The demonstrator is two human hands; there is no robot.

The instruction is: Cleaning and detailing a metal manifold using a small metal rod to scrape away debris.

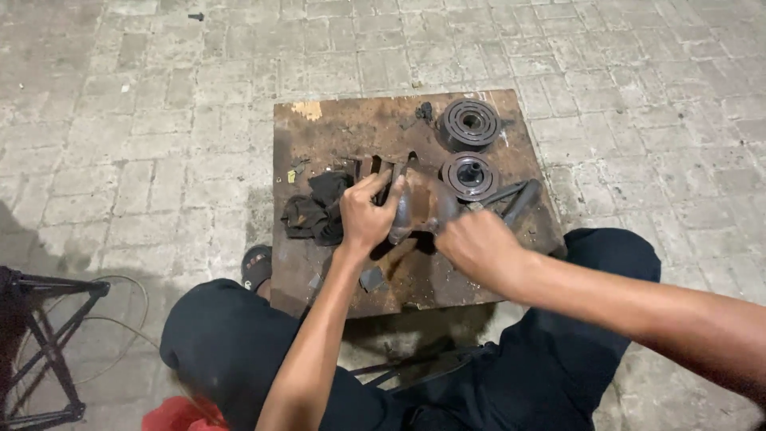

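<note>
One rusty brown square metal plate (335,132) lies on the grey paving in front of my knees, and everything I am working on sits on it. I count two round grooved grey metal pulley discs: one (469,124) at the far right corner, the other (470,175) just nearer, beside my work. One crumpled black rag (317,209) lies to the left, touching the heel of my left hand (367,214). One dark metal tool with two handles (515,199) rests on the right, near the closer disc.

Between my hands is one grey cast metal housing with a rounded body (427,203), at the middle of the plate. My left fingers are curled tight around its left end, thumb on top. My right hand (477,246) is closed into a fist at its near right side; what it grips is hidden under the knuckles, so I cannot tell.

One black sandal (257,267) shows by the plate's near left edge.
</note>
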